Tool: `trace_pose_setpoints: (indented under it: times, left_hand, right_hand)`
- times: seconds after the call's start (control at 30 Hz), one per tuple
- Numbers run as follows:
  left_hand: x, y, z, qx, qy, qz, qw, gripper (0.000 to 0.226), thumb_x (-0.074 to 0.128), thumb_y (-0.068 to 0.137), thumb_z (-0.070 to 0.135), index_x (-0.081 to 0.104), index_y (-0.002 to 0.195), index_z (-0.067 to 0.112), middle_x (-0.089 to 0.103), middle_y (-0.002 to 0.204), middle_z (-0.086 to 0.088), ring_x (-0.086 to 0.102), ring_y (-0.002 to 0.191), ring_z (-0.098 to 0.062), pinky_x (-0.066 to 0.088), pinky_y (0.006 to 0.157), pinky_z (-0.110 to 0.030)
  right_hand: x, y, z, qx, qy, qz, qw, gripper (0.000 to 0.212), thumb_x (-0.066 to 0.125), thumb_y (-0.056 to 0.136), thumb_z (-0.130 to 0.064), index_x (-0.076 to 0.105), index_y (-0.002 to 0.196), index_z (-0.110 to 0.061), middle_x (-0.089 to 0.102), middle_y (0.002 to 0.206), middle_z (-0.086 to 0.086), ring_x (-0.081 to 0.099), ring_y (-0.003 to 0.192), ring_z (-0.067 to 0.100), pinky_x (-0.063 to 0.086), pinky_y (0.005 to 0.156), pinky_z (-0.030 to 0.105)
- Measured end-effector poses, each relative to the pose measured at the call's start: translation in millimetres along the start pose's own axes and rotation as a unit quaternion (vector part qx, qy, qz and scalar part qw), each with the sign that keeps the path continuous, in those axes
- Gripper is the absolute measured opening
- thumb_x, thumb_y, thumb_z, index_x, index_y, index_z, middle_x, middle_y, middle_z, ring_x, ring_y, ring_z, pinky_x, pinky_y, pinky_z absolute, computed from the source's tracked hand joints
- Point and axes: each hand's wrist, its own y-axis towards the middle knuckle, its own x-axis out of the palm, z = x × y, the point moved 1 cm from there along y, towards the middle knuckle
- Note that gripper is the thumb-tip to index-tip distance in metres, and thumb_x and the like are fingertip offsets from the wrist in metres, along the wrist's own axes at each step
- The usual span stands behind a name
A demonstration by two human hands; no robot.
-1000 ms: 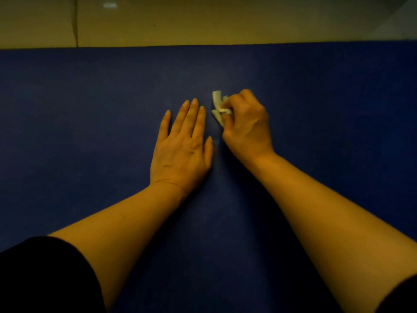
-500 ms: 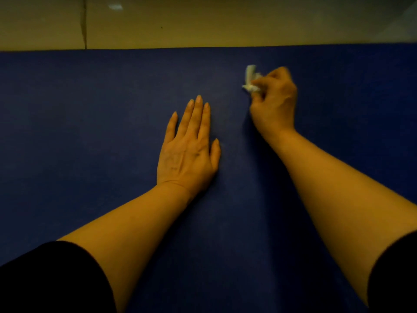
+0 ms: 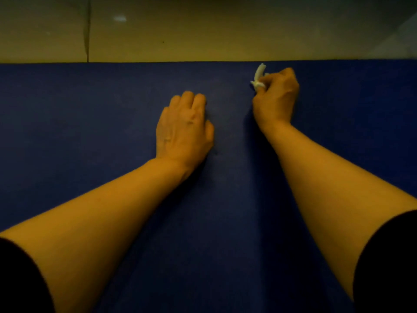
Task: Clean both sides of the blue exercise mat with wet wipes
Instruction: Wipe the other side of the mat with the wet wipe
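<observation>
our right hand [image 3: 276, 96], in the upper right of the frame, clamps a crumpled white wet wipe [image 3: 258, 78] against the flat blue exercise mat [image 3: 90, 132] just below its far edge. our left hand [image 3: 184, 129] rests at centre on the mat, fingers curled under, holding nothing. beige tiled floor [image 3: 203, 30] lies beyond.

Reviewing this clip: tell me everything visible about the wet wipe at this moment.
The wet wipe is a small, pale, whitish piece, crumpled and folded into a narrow wad that looks like soft, thin cloth or tissue. The right hand grips it, fingers curled round its lower part; one end sticks up and out past the knuckles. It sits close to the far edge of the blue exercise mat. Whether it touches the mat cannot be told.
</observation>
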Motion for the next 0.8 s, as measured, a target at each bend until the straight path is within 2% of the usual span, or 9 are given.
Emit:
trace_pose_setpoints:
  times: [0.07, 0.13, 0.2, 0.27, 0.33, 0.43, 0.57, 0.67, 0.8]
  left_hand:
    - [5.5, 9.2, -1.8, -0.028, -0.022, 0.006, 0.999, 0.023, 0.053, 0.088, 0.01, 0.059, 0.109, 0.002, 0.056, 0.114, -0.017, 0.052, 0.098, -0.034, 0.037, 0.069, -0.036]
    - [10.7, 15.7, -0.6, -0.042, -0.045, 0.012, 0.998, 0.027, 0.048, 0.092, 0.008, 0.056, 0.116, 0.001, 0.053, 0.125, -0.015, 0.051, 0.108, -0.032, 0.037, 0.074, -0.034]
    - [15.7, 21.2, 1.1, -0.055, -0.066, 0.015, 0.996, 0.032, 0.044, 0.095, 0.01, 0.053, 0.124, 0.0, 0.049, 0.136, -0.016, 0.047, 0.122, -0.03, 0.04, 0.089, -0.034]
    - [21.1, 23.3, 3.5, -0.054, -0.055, 0.008, 0.997, 0.042, 0.04, 0.097, 0.009, 0.046, 0.137, -0.001, 0.041, 0.146, -0.019, 0.036, 0.137, -0.031, 0.03, 0.11, -0.035]
    - [27.5, 21.0, 5.2, -0.049, -0.021, -0.004, 0.999, 0.047, 0.037, 0.1, 0.011, 0.035, 0.145, -0.001, 0.032, 0.153, -0.019, 0.026, 0.144, -0.031, 0.018, 0.117, -0.035]
    - [33.5, 18.4, 5.6, -0.053, 0.007, 0.005, 0.999, 0.049, 0.036, 0.098, 0.014, 0.036, 0.145, -0.001, 0.036, 0.15, -0.02, 0.03, 0.142, -0.033, 0.022, 0.115, -0.039]
    - [34.8, 18.9, 5.6, -0.049, -0.005, 0.036, 0.998, 0.047, 0.041, 0.096, 0.014, 0.043, 0.14, -0.002, 0.043, 0.145, -0.021, 0.038, 0.138, -0.033, 0.029, 0.112, -0.041]
    - [34.0, 17.8, 3.3, -0.054, -0.023, 0.038, 0.998, 0.047, 0.041, 0.096, 0.016, 0.043, 0.14, -0.001, 0.043, 0.146, -0.02, 0.037, 0.138, -0.032, 0.028, 0.113, -0.04]
    - [35.4, 19.1, 5.1, 0.017, 0.009, 0.035, 0.999, 0.053, 0.044, 0.096, 0.034, 0.048, 0.138, 0.001, 0.046, 0.145, -0.016, 0.039, 0.138, -0.03, 0.03, 0.113, -0.045]
  right_hand:
    - [12.0, -10.3, -19.0, -0.026, 0.009, -0.015, 0.999, 0.018, 0.055, 0.091, -0.012, 0.066, 0.101, -0.002, 0.053, 0.111, 0.014, 0.055, 0.096, 0.026, 0.027, 0.068, 0.013]
    - [24.2, -27.5, -43.6, -0.139, 0.058, -0.078, 0.985, 0.022, 0.055, 0.089, -0.017, 0.068, 0.097, -0.002, 0.055, 0.101, 0.016, 0.056, 0.083, 0.027, 0.034, 0.064, 0.021]
    - [24.5, -26.4, -50.4, -0.201, 0.079, -0.109, 0.97, 0.023, 0.057, 0.086, -0.021, 0.07, 0.088, -0.002, 0.057, 0.093, 0.017, 0.055, 0.075, 0.026, 0.036, 0.061, 0.027]
    - [21.1, 0.2, -33.3, -0.16, 0.046, -0.085, 0.982, 0.019, 0.06, 0.087, -0.019, 0.071, 0.089, -0.004, 0.06, 0.096, 0.015, 0.056, 0.081, 0.023, 0.028, 0.06, 0.021]
    - [15.4, 29.0, -9.5, -0.068, 0.022, -0.027, 0.997, 0.019, 0.058, 0.088, -0.017, 0.071, 0.092, -0.004, 0.064, 0.1, 0.014, 0.059, 0.089, 0.023, 0.027, 0.061, 0.021]
    - [22.2, 35.9, -11.1, -0.004, 0.016, 0.009, 1.0, 0.019, 0.054, 0.088, -0.009, 0.068, 0.096, -0.001, 0.061, 0.11, 0.014, 0.058, 0.098, 0.026, 0.035, 0.073, 0.022]
    - [45.7, 12.6, -64.3, -0.095, 0.048, -0.074, 0.992, 0.017, 0.055, 0.088, -0.01, 0.068, 0.096, -0.004, 0.055, 0.111, 0.011, 0.053, 0.086, 0.013, 0.025, 0.061, 0.015]
    - [48.3, 17.5, -66.7, -0.178, 0.043, -0.12, 0.976, 0.014, 0.059, 0.087, -0.014, 0.068, 0.088, -0.004, 0.055, 0.104, 0.012, 0.055, 0.085, 0.023, 0.025, 0.059, 0.017]
    - [23.7, 47.0, -20.4, -0.134, -0.045, -0.076, 0.987, 0.017, 0.056, 0.088, -0.012, 0.069, 0.097, -0.005, 0.057, 0.109, 0.016, 0.056, 0.097, 0.03, 0.023, 0.062, 0.021]
